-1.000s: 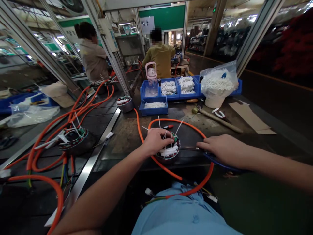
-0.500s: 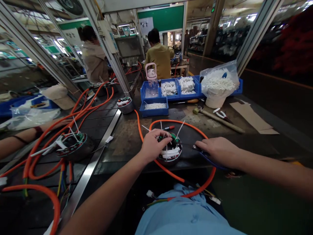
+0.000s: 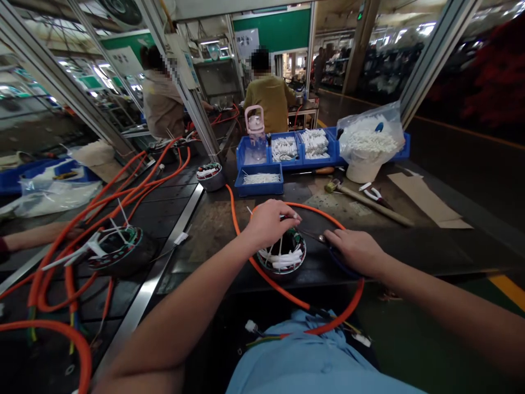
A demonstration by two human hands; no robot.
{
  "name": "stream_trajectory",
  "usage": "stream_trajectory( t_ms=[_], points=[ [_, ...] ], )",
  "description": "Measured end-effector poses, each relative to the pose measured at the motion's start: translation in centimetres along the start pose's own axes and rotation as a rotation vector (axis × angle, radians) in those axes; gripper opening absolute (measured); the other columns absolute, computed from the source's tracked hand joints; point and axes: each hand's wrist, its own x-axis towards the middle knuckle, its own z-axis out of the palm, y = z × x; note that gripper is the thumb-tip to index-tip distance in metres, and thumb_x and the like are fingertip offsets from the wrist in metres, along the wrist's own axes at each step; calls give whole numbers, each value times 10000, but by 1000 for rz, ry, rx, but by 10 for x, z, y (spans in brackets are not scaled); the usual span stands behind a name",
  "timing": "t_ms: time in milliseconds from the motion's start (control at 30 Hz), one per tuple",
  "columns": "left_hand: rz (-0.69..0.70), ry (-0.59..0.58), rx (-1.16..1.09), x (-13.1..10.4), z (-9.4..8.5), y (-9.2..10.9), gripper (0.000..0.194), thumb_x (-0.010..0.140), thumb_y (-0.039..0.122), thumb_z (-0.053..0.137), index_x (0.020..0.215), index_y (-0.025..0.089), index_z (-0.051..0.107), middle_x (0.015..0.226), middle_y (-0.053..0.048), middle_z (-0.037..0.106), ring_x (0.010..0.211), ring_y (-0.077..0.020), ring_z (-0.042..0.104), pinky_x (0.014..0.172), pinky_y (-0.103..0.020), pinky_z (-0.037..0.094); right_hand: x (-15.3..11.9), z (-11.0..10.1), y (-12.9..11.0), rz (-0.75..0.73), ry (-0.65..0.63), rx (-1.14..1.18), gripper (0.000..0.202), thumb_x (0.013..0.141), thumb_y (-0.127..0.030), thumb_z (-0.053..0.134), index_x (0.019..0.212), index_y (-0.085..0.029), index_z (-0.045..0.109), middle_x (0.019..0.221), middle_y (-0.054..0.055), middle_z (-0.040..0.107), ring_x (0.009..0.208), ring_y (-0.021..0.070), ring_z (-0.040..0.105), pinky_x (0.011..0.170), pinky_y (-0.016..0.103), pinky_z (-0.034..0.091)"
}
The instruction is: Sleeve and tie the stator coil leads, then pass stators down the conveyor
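A round motor part stands on the bench in front of me, its ring holding a green circuit board, wires and white sleeving. My left hand is over its far rim, fingers pinched on what looks like a white cable tie, mostly hidden. Right of the part, my right hand is closed round blue-handled cutters, their metal jaws pointing left towards the left fingertips. Another white tie end sticks up behind my left hand. An orange cable loops round the part.
Blue bins with white pieces line the back, and a blue tray of ties sits before them. A hammer and white-handled pliers lie right. Another wired motor part and a co-worker's hand are left.
My left hand has risen and shifted slightly right, off the part's middle. The cutters in my right hand have come up, jaws nearer the left fingers. The co-worker's arm at left has drawn back.
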Motion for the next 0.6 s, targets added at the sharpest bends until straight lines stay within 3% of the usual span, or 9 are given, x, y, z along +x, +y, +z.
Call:
stream_trajectory(
  t_ms=[100,167,200,267,367,467,600],
  points=[
    [-76,375,-77,-22,-12,-7,128,774,264,583,801,200,691,888,-17,690,873,-147,612,841,-272,447,-2,-2,10,23,50,42,276,854,-191,444,1126,-170,486,906,65,597,793,188,568,602,250,351],
    [-190,472,-62,-31,-22,-12,233,767,266,586,967,176,665,859,-23,684,815,-145,616,817,-276,455,3,-9,10,7,55,55,283,850,-216,453,1129,-178,482,920,66,596,818,193,561,624,253,359],
    [-238,432,-38,-32,-26,-15,335,749,260,604,1069,165,626,831,-17,680,792,-146,614,811,-281,454,8,-13,9,-8,43,51,284,849,-221,453,1129,-178,482,917,67,595,819,196,559,626,255,359],
    [-275,222,8,-30,-32,-20,524,713,241,633,1219,156,528,774,4,671,749,-147,608,785,-284,451,21,-24,3,-46,2,27,284,844,-203,446,1123,-172,487,906,74,594,814,203,558,616,260,357],
    [-215,-55,78,-19,-35,-24,387,723,229,610,1108,198,618,779,10,672,716,-139,596,713,-257,438,44,-38,-7,-119,-52,-6,290,839,-163,424,1122,-168,487,894,77,593,805,208,563,586,262,347],
    [-152,-115,108,-11,-34,-24,190,753,243,575,891,226,705,819,7,678,725,-135,594,683,-235,424,62,-47,-15,-170,-83,-26,245,860,-173,404,1085,-178,500,868,74,594,773,202,571,552,257,331],
    [-153,-77,71,-14,-34,-26,168,772,249,559,835,225,713,805,6,683,733,-138,600,716,-237,431,73,-51,-19,-212,-87,-66,207,864,-159,382,1020,-172,517,815,72,587,703,193,573,520,253,301]
  ],
)
